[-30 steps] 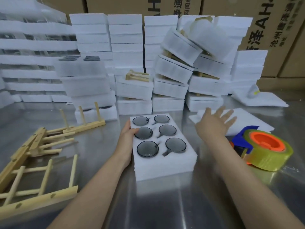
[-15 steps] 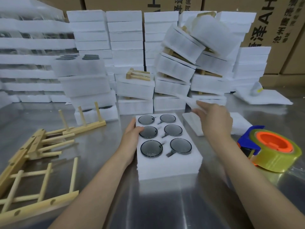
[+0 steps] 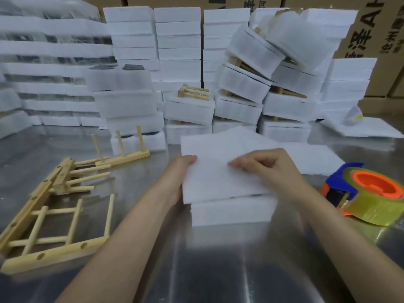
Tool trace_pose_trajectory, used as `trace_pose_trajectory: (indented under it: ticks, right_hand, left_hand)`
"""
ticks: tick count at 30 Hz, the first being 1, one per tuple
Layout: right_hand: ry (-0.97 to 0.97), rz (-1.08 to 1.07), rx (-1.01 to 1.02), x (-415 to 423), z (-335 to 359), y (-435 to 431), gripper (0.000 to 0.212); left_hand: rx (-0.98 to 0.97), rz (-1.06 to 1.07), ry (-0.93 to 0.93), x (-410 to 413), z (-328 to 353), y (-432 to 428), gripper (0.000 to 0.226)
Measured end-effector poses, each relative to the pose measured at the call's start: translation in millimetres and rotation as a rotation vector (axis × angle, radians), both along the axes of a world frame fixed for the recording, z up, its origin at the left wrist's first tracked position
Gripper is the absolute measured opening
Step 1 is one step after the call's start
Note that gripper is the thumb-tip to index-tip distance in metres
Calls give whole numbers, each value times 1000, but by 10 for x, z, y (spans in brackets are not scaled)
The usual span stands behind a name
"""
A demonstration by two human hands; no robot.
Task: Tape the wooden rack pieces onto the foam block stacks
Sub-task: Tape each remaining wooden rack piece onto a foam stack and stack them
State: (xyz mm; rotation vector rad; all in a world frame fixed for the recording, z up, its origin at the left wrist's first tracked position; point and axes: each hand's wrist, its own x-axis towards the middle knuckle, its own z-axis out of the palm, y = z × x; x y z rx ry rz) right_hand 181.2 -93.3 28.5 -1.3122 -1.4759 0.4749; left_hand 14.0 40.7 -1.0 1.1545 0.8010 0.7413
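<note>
A white foam block (image 3: 231,213) sits on the metal table in front of me. A thin white foam sheet (image 3: 216,162) lies on top of it, slightly askew, and hides the round dark lids. My left hand (image 3: 179,176) holds the left edge of sheet and block. My right hand (image 3: 269,169) rests on the sheet with curled fingers pinching it. Wooden rack pieces (image 3: 54,206) lie loose on the left. A tape dispenser (image 3: 369,193) with a yellowish roll and orange core stands on the right.
Stacks of white foam blocks (image 3: 179,51) fill the back of the table, some tilted, some with wooden racks (image 3: 193,92) taped on top. More thin foam sheets (image 3: 314,158) lie behind my right hand. Cardboard boxes (image 3: 371,29) stand behind.
My right hand picked a thin foam sheet from the pile on the right and brought it over the block, covering the lids. My left hand stayed at the block's left edge.
</note>
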Motion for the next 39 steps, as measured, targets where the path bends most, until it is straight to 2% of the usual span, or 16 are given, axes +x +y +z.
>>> trace_pose_trajectory:
  ticks: [2,5,6,7,9,10,12,15,18,20,23,28,32,34,35,39]
  right_hand:
    - [28,-111,3,22,-55,60,12]
    - [-68,-268,-91,66,-132,146,23]
    - [20,-360,-133,87,-142,162,26]
    - [198,-420,-180,102,-144,172,28]
    - [611,-358,-255,133,-151,170,29]
    - [751,-280,-278,141,-159,167,29]
    - [895,-220,-249,154,-168,182,33]
    - [992,-338,-27,175,-143,230,40]
    - [860,-454,67,229,-93,214,54]
    - [750,-494,12,297,-117,189,59]
    - [736,-549,-96,388,-140,167,61]
    - [637,-668,-104,238,-120,174,44]
    - [472,-494,-273,53,-137,199,39]
    - [427,-415,-368,56,-159,198,12]
    - [418,-374,-386,73,-167,195,9]
    - [406,-273,-442,121,-132,150,24]
  left_hand:
    - [64,-20,-6,39,14,-47,24]
    - [115,-24,-16,41,22,-62,30]
    - [119,-35,-25,27,21,-46,30]
    - [118,-52,-36,11,24,-35,31]
    - [106,-72,-43,-12,37,-33,33]
    - [102,-70,-37,-14,42,-39,34]
    - [89,-66,-30,-13,53,-62,34]
    - [77,-76,-30,-20,75,-80,33]
    - [92,-45,-30,-17,80,-82,28]
    - [105,-10,-6,-8,77,-84,24]
    - [110,-1,9,-10,73,-83,22]
    - [143,21,50,0,93,-123,22]
    - [146,32,83,21,98,-159,24]
    - [129,26,65,35,103,-190,22]
    - [111,15,44,45,107,-211,21]
    - [60,-17,0,62,118,-246,19]
